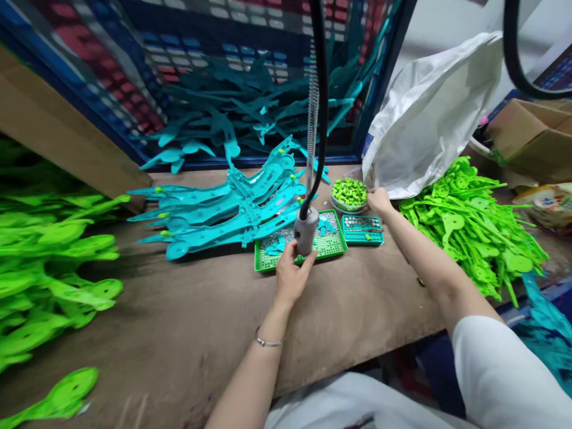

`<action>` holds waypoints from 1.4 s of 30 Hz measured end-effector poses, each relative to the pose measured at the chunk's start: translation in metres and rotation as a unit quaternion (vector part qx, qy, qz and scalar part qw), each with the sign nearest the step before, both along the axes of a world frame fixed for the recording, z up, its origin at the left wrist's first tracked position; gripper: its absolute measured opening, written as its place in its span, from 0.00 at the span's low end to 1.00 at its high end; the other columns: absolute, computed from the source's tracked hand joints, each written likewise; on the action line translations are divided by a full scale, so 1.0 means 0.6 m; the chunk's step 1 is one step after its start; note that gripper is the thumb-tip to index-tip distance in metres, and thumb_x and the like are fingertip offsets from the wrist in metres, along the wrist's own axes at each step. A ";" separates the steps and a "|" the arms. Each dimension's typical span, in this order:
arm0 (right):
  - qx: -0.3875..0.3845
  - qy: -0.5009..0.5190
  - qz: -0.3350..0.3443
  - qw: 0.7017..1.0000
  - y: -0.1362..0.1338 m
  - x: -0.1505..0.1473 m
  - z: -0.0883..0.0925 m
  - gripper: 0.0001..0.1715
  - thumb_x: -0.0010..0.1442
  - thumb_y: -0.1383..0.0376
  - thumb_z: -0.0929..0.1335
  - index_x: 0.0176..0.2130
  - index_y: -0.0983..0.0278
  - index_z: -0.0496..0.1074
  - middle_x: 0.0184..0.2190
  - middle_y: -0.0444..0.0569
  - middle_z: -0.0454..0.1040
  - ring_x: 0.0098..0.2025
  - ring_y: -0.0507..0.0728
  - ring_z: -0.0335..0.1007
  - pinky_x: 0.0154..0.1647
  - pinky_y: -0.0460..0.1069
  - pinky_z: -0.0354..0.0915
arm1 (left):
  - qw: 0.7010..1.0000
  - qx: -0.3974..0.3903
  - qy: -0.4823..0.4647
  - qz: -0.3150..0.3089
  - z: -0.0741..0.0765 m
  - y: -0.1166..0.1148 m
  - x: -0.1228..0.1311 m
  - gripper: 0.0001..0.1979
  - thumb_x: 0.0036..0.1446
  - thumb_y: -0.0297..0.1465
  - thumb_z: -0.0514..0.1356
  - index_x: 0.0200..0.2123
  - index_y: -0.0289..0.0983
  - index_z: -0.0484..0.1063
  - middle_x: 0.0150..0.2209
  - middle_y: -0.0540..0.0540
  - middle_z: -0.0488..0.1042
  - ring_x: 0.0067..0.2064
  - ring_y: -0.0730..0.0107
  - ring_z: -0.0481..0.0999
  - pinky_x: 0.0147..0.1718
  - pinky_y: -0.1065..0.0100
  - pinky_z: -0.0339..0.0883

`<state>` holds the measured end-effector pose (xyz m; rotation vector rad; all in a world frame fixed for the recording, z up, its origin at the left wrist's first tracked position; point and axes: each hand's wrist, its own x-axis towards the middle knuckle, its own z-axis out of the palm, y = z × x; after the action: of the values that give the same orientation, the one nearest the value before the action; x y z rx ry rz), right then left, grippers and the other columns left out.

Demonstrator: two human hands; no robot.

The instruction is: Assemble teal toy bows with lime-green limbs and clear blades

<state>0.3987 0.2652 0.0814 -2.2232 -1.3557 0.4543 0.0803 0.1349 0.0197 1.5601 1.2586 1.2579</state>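
My left hand is wrapped round the base of a grey hanging power screwdriver, which hangs on a black hose with a coiled spring over a green screw tray. My right hand reaches to the far side of a small teal tray, beside a clear bowl of small green parts. Its fingers are curled; what they hold I cannot make out. A fan of teal plastic pieces lies just left of the trays.
A heap of bright green plastic pieces lies at the right, more green pieces at the left. A blue crate with teal pieces stands tipped at the back. A white bag and cardboard boxes sit at back right.
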 end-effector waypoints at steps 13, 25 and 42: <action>0.010 -0.136 0.164 0.977 -0.202 -0.027 -0.028 0.13 0.59 0.65 0.69 0.44 0.65 0.77 0.41 0.54 0.81 0.44 0.59 0.76 0.49 0.49 0.66 | 0.997 0.058 0.042 -0.023 -0.003 0.000 0.014 0.20 0.60 0.40 0.66 0.52 0.40 0.72 0.47 0.44 0.79 0.47 0.62 0.80 0.50 0.60 0.71; 0.149 -0.208 0.210 0.944 -0.129 -0.021 -0.001 0.19 0.61 0.65 0.64 0.46 0.68 0.78 0.43 0.60 0.80 0.45 0.63 0.75 0.50 0.54 0.67 | 0.982 0.127 0.138 -0.025 0.012 -0.093 -0.025 0.19 0.65 0.32 0.61 0.58 0.40 0.68 0.53 0.39 0.75 0.56 0.59 0.76 0.56 0.55 0.70; 0.092 -0.207 0.295 0.928 -0.297 -0.053 0.049 0.15 0.61 0.73 0.66 0.42 0.60 0.80 0.40 0.49 0.82 0.42 0.56 0.77 0.45 0.46 0.67 | 0.962 0.173 0.192 0.086 -0.084 -0.099 -0.079 0.09 0.62 0.37 0.65 0.38 0.38 0.79 0.32 0.48 0.81 0.30 0.71 0.78 0.34 0.71 0.68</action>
<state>0.3671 0.0870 0.1109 -1.7836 -2.2048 0.0367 0.0329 0.0755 -0.0307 2.0576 1.5004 1.3836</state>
